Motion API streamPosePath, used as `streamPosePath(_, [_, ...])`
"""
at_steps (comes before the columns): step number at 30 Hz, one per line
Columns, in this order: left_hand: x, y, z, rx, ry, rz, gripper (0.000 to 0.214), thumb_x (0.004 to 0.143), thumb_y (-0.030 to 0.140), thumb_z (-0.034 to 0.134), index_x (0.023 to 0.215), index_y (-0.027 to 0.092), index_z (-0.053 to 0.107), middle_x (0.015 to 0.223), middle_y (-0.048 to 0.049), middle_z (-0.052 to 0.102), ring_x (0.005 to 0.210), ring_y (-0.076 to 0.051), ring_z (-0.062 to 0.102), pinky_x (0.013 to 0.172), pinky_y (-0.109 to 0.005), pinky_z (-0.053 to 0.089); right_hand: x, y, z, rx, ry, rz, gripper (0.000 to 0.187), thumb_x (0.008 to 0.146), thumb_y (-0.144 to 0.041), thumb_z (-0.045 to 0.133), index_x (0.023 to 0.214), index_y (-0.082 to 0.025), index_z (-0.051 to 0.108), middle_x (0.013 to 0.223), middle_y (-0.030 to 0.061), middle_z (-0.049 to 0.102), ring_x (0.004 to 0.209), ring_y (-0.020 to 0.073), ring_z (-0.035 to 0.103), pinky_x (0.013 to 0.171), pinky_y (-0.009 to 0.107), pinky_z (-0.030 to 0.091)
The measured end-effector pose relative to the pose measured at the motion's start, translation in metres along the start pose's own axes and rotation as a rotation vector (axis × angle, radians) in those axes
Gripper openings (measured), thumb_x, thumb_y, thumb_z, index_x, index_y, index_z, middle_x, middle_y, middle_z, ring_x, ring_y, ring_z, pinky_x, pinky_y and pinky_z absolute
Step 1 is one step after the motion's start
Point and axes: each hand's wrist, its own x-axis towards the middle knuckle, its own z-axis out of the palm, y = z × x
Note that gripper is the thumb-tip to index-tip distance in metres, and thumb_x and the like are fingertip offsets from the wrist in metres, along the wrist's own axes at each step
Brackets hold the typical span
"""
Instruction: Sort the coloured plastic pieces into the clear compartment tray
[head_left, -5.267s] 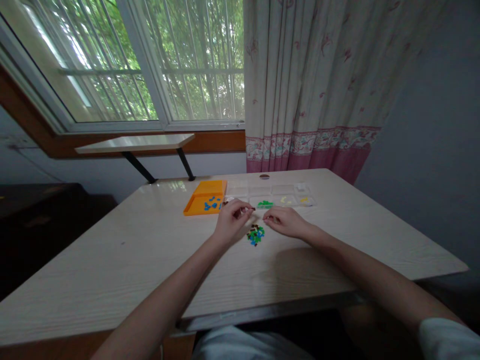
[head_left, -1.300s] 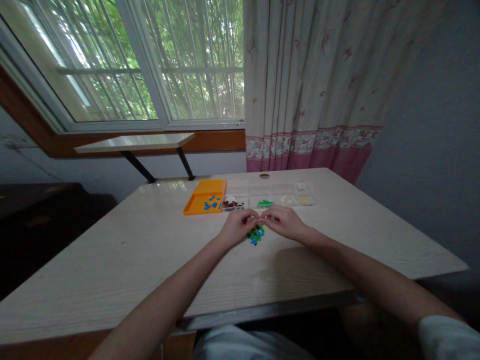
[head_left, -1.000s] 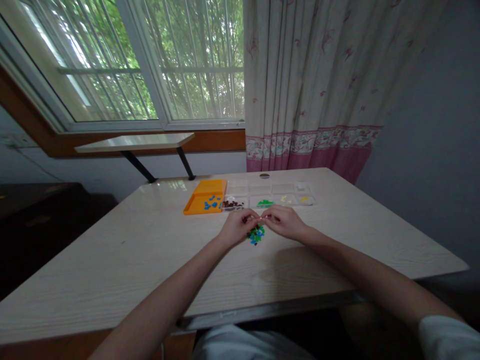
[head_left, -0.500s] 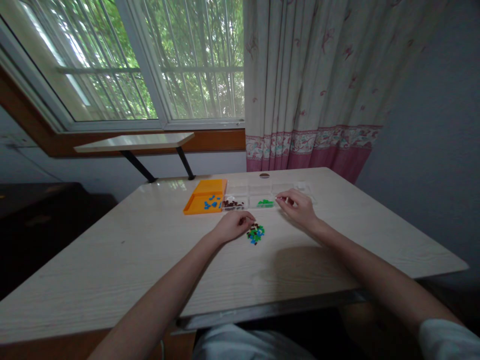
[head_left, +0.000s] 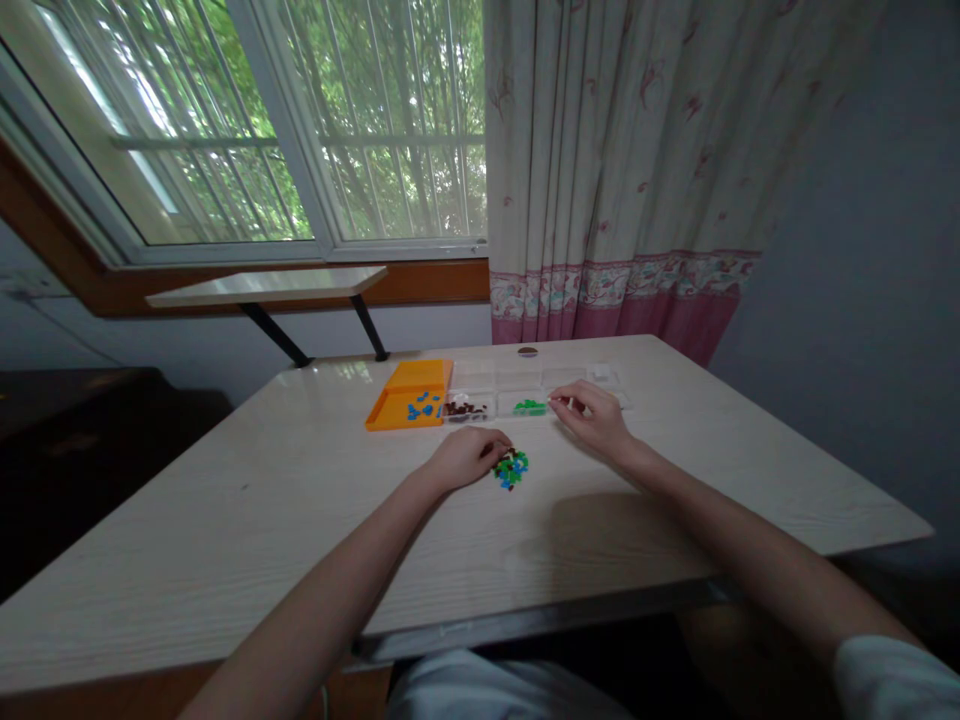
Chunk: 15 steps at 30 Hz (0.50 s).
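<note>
A small pile of green, blue and dark brown pieces (head_left: 513,468) lies on the table. My left hand (head_left: 471,455) rests at its upper left edge, fingers bent and closed at the pieces; what they pinch, if anything, is too small to make out. Beyond the pile, my right hand (head_left: 592,412) is held at the front of a clear divided tray (head_left: 519,378), thumb and fingers pinched together. A tiny pale spot shows at those fingertips, too small to name. Green pieces (head_left: 530,407) fill part of one compartment, and dark brown pieces (head_left: 465,410) lie in the one to its left.
An orange open case (head_left: 409,375) with several blue pieces (head_left: 425,405) adjoins the tray's left end. Behind the tray, a dark round spot (head_left: 528,352) marks the tabletop (head_left: 300,520). A small raised shelf (head_left: 270,285) stands at the back left, below the window.
My left hand has shifted very slightly, its fingers lower over the pile's edge. My right hand stays pinched at the tray, almost unmoved.
</note>
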Motion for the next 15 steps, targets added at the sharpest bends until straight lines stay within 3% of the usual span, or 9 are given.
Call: streamPosePath(15, [-0.0012,-0.0020,-0.0014,0.057,0.005,-0.002,0.028,0.082,0.023,0.040,0.098,0.021,0.063,0.090,-0.0034,0.068,0.081,-0.015,0.061,0.071,-0.022,0.044,-0.0002,0.0000,-0.0006,0.009,0.026,0.012,0.011,0.081,-0.024,0.053,0.082,-0.019,0.061,0.068,0.0006,0.059,0.054,0.0088,0.048,0.053,0.021,0.039])
